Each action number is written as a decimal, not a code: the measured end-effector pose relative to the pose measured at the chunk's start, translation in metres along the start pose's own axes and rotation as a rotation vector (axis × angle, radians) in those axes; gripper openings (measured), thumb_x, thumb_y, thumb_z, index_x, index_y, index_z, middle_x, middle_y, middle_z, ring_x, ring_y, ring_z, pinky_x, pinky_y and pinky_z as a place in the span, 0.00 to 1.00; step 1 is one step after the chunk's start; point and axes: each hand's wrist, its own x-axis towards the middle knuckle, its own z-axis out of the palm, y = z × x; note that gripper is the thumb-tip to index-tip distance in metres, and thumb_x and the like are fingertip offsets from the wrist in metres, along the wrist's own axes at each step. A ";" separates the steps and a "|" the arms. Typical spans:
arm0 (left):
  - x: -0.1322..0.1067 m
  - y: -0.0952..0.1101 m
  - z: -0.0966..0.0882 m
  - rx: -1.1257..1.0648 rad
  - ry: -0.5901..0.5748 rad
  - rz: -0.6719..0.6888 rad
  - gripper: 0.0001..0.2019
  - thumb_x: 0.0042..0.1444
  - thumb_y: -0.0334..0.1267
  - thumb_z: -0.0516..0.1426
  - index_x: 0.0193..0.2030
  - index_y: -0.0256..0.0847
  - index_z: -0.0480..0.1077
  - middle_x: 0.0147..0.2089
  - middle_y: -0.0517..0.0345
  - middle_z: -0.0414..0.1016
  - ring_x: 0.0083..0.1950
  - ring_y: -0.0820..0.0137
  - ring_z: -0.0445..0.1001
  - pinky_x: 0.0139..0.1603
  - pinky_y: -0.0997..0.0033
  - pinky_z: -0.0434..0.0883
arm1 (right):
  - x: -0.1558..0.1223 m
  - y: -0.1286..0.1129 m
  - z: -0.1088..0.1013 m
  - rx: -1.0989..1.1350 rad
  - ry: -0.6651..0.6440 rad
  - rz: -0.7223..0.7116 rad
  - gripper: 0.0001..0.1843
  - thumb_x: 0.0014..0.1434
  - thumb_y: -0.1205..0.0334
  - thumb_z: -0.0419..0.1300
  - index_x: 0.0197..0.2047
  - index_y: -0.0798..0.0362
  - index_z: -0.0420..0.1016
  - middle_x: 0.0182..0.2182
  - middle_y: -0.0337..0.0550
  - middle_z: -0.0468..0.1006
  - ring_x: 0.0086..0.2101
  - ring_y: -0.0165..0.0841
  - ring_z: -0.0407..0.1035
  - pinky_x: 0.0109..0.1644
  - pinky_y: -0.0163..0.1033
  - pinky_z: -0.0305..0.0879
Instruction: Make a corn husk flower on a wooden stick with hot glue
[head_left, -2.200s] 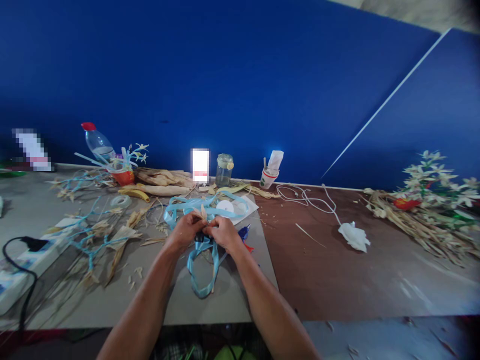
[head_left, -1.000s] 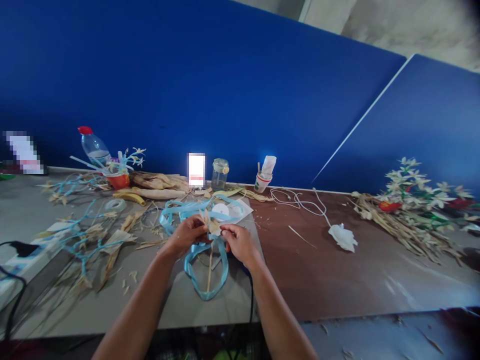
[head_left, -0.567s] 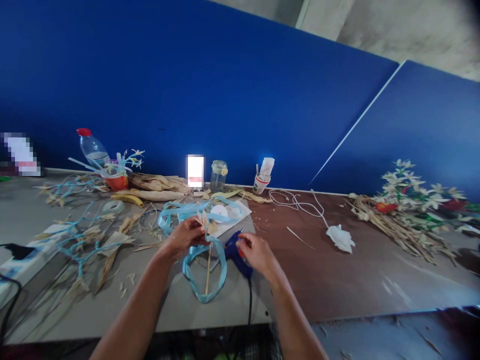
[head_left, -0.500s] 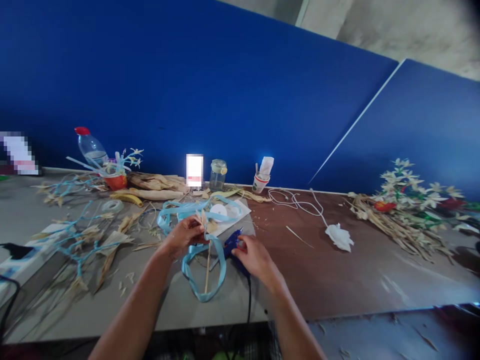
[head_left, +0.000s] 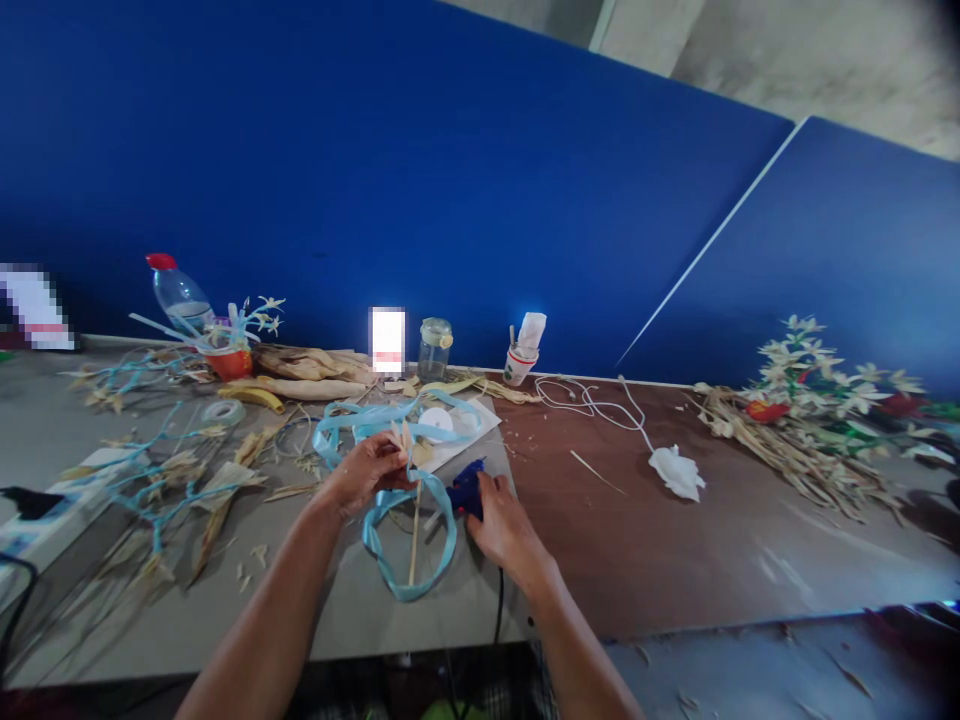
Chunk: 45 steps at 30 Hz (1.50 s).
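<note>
My left hand (head_left: 373,470) pinches a pale dried-husk flower (head_left: 405,440) near its base. A thin stick stem (head_left: 415,540) runs down from the flower. Light blue ribbon (head_left: 409,597) loops around the stem and trails back in coils across the table. My right hand (head_left: 504,520) is closed around the handle of a dark blue hot glue gun (head_left: 466,487), which lies low over the table just right of the ribbon loop. The handle is mostly hidden by my fingers. A black cord hangs down from the gun.
Blue-wrapped twigs with husk flowers (head_left: 157,510) and a power strip (head_left: 67,505) lie left. Behind stand a lit phone (head_left: 388,342), a glass jar (head_left: 434,350) and a paper cup (head_left: 519,366). A white cable (head_left: 592,405), crumpled tissue (head_left: 677,473) and flower bundle (head_left: 817,430) lie right.
My right hand has shifted its grip on the glue gun, its fingers now lying further over the handle. The gun has tilted slightly. My left hand with the flower has hardly moved.
</note>
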 end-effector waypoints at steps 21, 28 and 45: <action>-0.001 0.002 -0.006 -0.032 -0.018 0.005 0.14 0.40 0.36 0.66 0.29 0.37 0.65 0.24 0.63 0.71 0.23 0.73 0.72 0.31 0.65 0.76 | 0.029 0.082 -0.033 0.125 0.516 0.202 0.27 0.49 0.59 0.57 0.52 0.62 0.66 0.43 0.59 0.71 0.45 0.45 0.67 0.46 0.47 0.63; 0.000 -0.001 -0.006 -0.013 -0.041 -0.001 0.14 0.40 0.36 0.66 0.29 0.37 0.65 0.24 0.62 0.71 0.23 0.73 0.72 0.33 0.62 0.76 | 0.004 0.053 -0.052 0.902 0.377 -0.005 0.23 0.56 0.48 0.50 0.42 0.60 0.72 0.20 0.39 0.66 0.20 0.28 0.59 0.24 0.33 0.57; 0.003 -0.006 -0.006 0.030 -0.040 -0.044 0.14 0.39 0.37 0.66 0.30 0.37 0.66 0.27 0.59 0.74 0.27 0.69 0.75 0.35 0.60 0.75 | -0.041 -0.005 -0.011 0.703 0.065 -0.302 0.24 0.60 0.54 0.50 0.58 0.52 0.63 0.36 0.45 0.76 0.35 0.35 0.70 0.41 0.39 0.69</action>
